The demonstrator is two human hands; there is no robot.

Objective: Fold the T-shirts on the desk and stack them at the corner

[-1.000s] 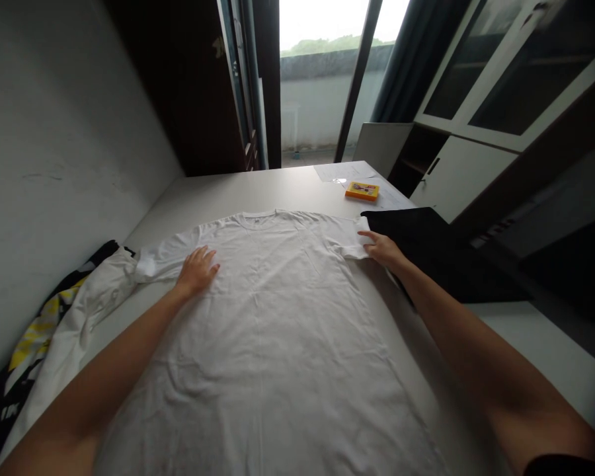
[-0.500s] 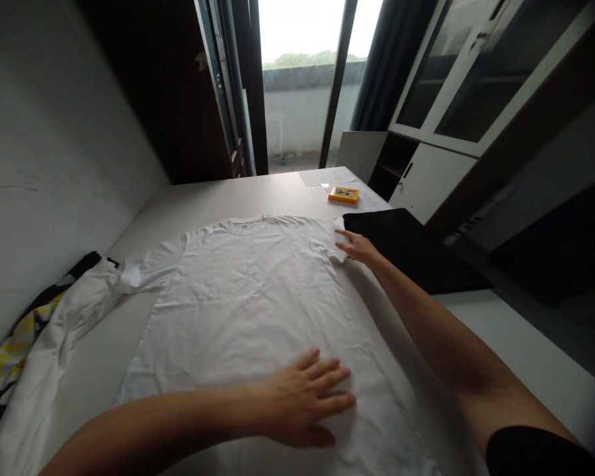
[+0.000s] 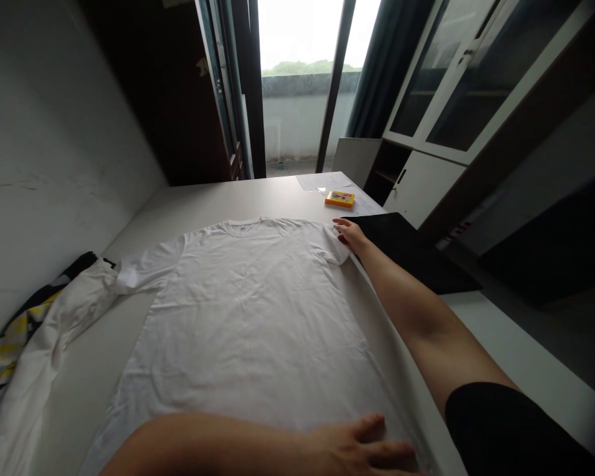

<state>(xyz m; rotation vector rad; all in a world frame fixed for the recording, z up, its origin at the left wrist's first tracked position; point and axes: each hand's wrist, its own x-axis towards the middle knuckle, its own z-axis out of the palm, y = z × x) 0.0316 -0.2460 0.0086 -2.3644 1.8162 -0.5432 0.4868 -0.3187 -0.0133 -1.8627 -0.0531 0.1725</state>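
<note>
Left hand [image 3: 351,451] has moved farther down, the white T-shirt [image 3: 258,317] beneath it.

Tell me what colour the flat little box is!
The small rectangular box is yellow and orange, printed on top; head view shows it best.

Hands [image 3: 352,237] on white T-shirt [image 3: 258,311]

We're in what looks like a home (scuffed wall [image 3: 44,152] and all), with a curtain [image 3: 384,73] beside the balcony door [image 3: 334,99], a glass-fronted cabinet [image 3: 443,92] and a T-shirt [image 3: 258,311] across the worktop [image 3: 213,198].
</note>
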